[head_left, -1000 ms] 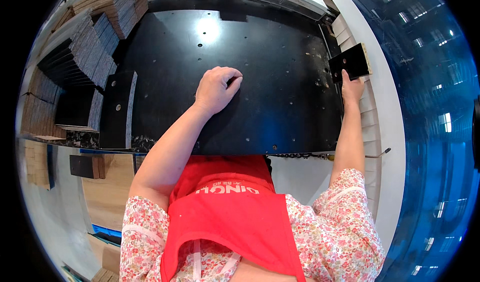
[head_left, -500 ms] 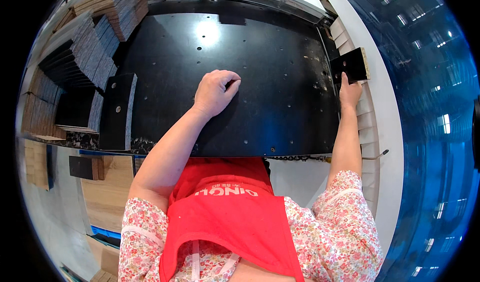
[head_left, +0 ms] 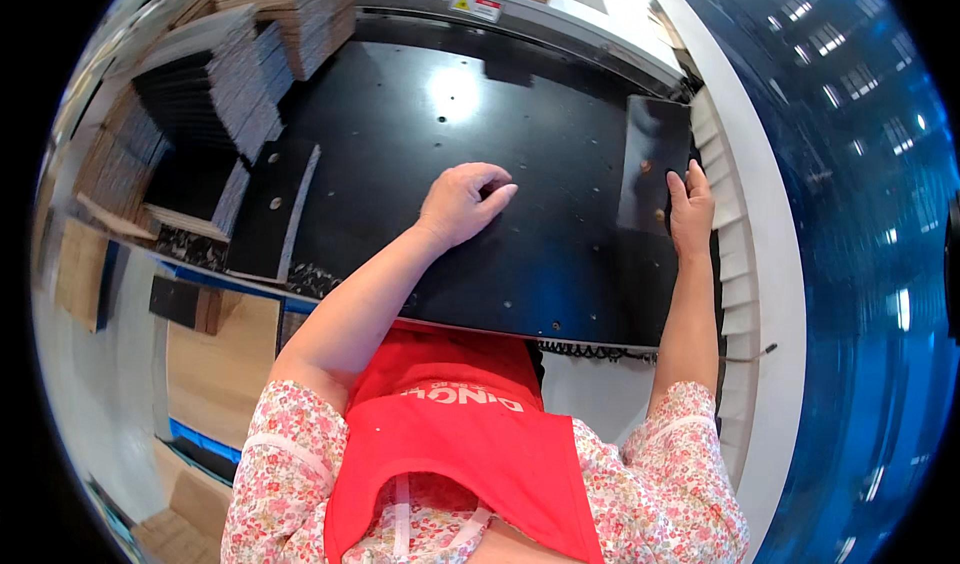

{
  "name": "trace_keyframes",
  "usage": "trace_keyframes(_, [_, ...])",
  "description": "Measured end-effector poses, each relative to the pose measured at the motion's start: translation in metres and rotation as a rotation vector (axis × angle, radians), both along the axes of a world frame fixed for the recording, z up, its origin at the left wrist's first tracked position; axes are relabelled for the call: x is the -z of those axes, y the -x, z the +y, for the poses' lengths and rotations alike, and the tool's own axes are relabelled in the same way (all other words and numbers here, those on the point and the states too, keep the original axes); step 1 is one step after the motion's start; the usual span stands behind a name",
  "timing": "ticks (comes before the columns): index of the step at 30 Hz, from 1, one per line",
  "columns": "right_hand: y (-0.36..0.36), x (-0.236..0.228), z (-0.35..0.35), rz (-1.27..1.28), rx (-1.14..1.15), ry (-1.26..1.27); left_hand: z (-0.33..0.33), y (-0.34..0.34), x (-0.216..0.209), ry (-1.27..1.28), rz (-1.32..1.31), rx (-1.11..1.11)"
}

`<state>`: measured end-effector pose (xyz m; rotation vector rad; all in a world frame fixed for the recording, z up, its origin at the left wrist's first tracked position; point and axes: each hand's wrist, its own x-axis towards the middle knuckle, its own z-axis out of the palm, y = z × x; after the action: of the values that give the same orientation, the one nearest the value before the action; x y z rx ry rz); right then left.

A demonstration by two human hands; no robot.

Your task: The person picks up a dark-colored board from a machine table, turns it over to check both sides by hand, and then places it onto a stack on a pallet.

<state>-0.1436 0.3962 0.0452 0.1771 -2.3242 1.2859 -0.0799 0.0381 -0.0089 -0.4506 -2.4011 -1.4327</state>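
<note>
My left hand [head_left: 464, 204] hovers over the middle of the black machine table [head_left: 400, 154]. Its fingers are half curled, with a gap between thumb and forefinger and nothing visible in it. At the table's right side, my right hand [head_left: 691, 209] has the right edge of a dark rectangular panel [head_left: 652, 144] between thumb and fingers. Motion smears this panel, which shows two round holes along its length. On the left lies another black panel [head_left: 264, 214], also with two holes and a pale rough edge.
Stacks of black-faced chipboard pieces [head_left: 205, 89] crowd the table's left side. A white machine beam [head_left: 560, 24] crosses the far edge. Pale pleated bellows [head_left: 735, 239] run along the right. Below left, wooden boards [head_left: 222, 364] lie lower than the tabletop.
My right hand has brought the panel from beyond the table's right edge inward over the tabletop, turning it lengthwise. My left thumb has come away from the forefinger. The view has shifted.
</note>
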Motion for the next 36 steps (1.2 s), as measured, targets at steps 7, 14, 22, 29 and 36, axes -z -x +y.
trace_keyframes(7, [-0.011,-0.031,-0.083,-0.316,-0.604,-0.264,-0.027,-0.034,-0.012,-0.658,-0.445,0.060])
trace_keyframes(14, [-0.029,-0.034,-0.164,-0.587,-1.091,-0.277,-0.070,-0.108,-0.044,-0.484,-0.671,0.139])
trace_keyframes(22, [-0.020,-0.010,-0.207,-0.404,-0.758,0.125,-0.106,-0.181,-0.034,-1.084,-0.526,-0.324])
trace_keyframes(29, [-0.018,0.026,-0.201,-0.485,-0.867,0.124,-0.119,-0.187,-0.039,-1.266,-0.326,-0.486])
trace_keyframes(36, [-0.015,0.043,-0.194,-0.525,-0.843,0.170,-0.115,-0.196,-0.031,-1.185,-0.375,-0.646])
